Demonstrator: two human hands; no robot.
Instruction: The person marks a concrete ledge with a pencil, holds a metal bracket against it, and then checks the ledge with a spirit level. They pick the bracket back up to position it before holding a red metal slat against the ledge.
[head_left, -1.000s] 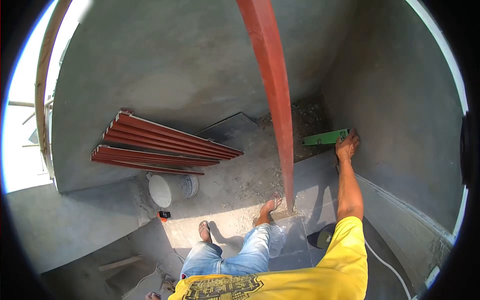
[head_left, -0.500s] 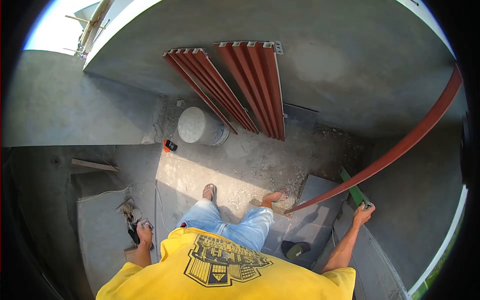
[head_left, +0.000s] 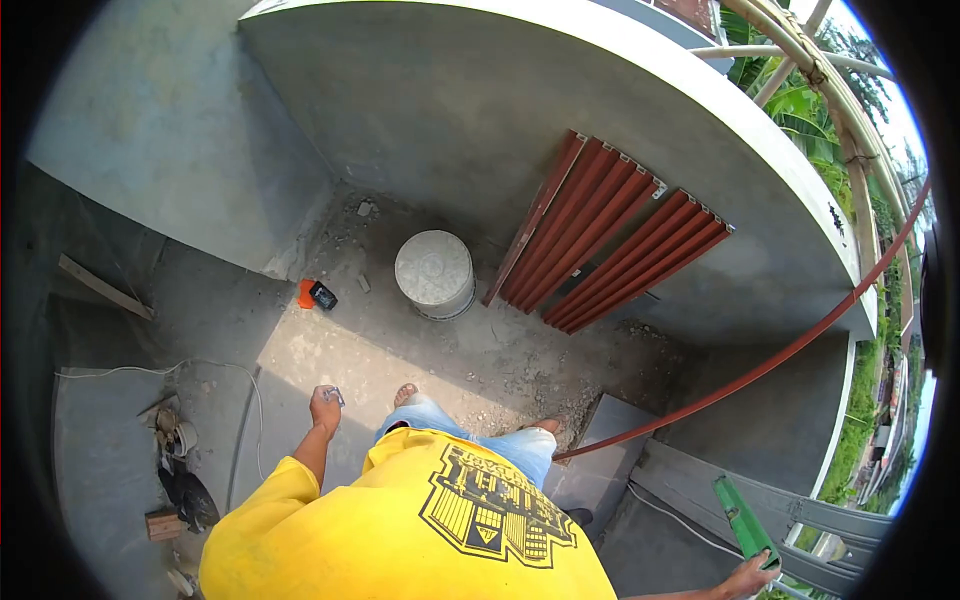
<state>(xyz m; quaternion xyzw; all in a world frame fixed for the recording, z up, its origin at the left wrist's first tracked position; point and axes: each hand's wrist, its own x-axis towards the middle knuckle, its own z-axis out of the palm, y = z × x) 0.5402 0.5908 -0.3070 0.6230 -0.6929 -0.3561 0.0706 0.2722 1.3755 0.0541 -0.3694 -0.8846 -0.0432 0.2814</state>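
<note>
Two hands: left hand (head_left: 324, 411), right hand (head_left: 748, 577). In right grip, one green level (head_left: 741, 518). In left grip, one small object (head_left: 337, 395), kind unclear. Beyond left grip: one bucket (head_left: 436, 272), two stacks of red bars (head_left: 575, 225). Beyond right grip: one long red bar (head_left: 700, 404). Left of left grip: one plank (head_left: 105, 286).

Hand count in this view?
2. The bare left hand is out beside the yellow printed cotton-looking shirt, with a small greyish object, unclear what. The bare right hand, lower right, grips the long green straight level. Neither is hidden.
</note>
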